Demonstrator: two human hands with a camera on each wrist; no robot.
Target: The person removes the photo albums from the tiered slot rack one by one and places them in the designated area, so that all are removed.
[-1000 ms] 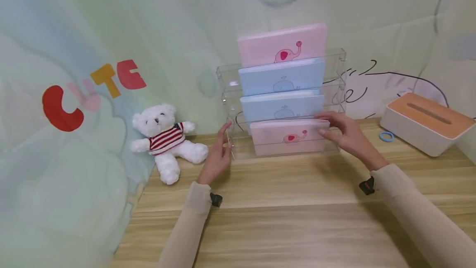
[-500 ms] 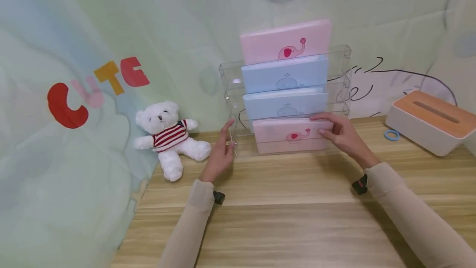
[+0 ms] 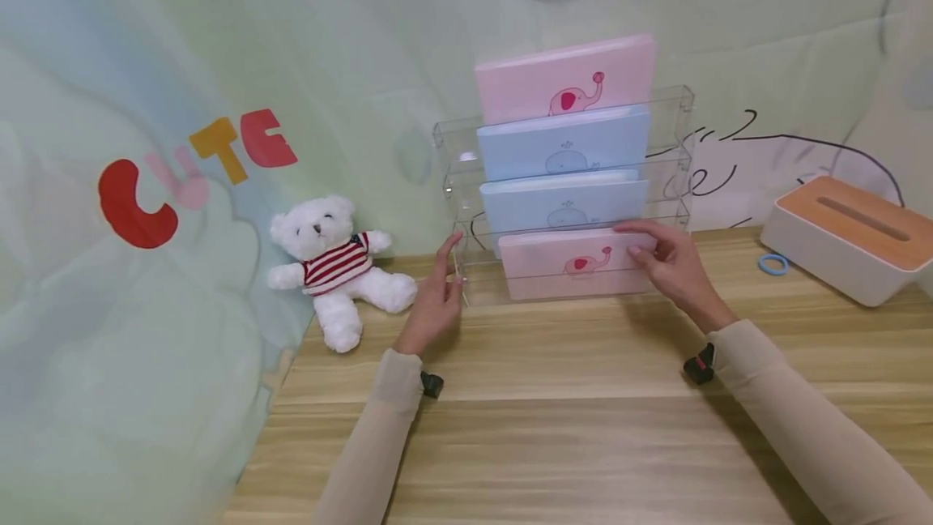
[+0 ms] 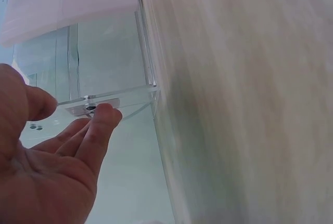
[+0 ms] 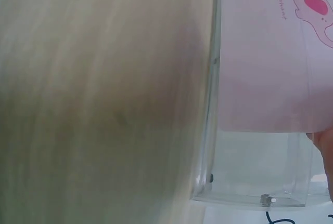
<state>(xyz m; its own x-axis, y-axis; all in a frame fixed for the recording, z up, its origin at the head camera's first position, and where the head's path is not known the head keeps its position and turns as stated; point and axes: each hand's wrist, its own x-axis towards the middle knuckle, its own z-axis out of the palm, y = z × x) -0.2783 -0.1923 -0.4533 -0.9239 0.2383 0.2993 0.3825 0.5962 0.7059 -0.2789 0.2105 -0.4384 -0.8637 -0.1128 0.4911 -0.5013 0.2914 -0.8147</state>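
Observation:
A clear acrylic rack (image 3: 669, 172) with stepped tiers stands against the back wall. In its lowest front tier is a pink elephant notebook (image 3: 543, 264); behind it rise two blue whale notebooks (image 3: 519, 151) and another pink elephant notebook (image 3: 526, 87) at the top. My right hand (image 3: 676, 264) pinches the front pink notebook near its upper right corner, index finger along the top edge and thumb on the cover. At the rack's left side panel (image 4: 109, 99), my left hand (image 3: 432, 308) holds the edge between thumb and fingers.
A white teddy bear (image 3: 337, 266) in a striped sweater sits left of the rack. To the right are a light blue ring (image 3: 773, 264) and a white tissue box (image 3: 827, 249) with an orange-brown lid. All stand on a wood-grain table (image 3: 583, 436) before a printed fabric wall.
My right hand's fingers have slid slightly left along the front notebook's top. My left hand stays at the rack's side. The head view has shifted a little.

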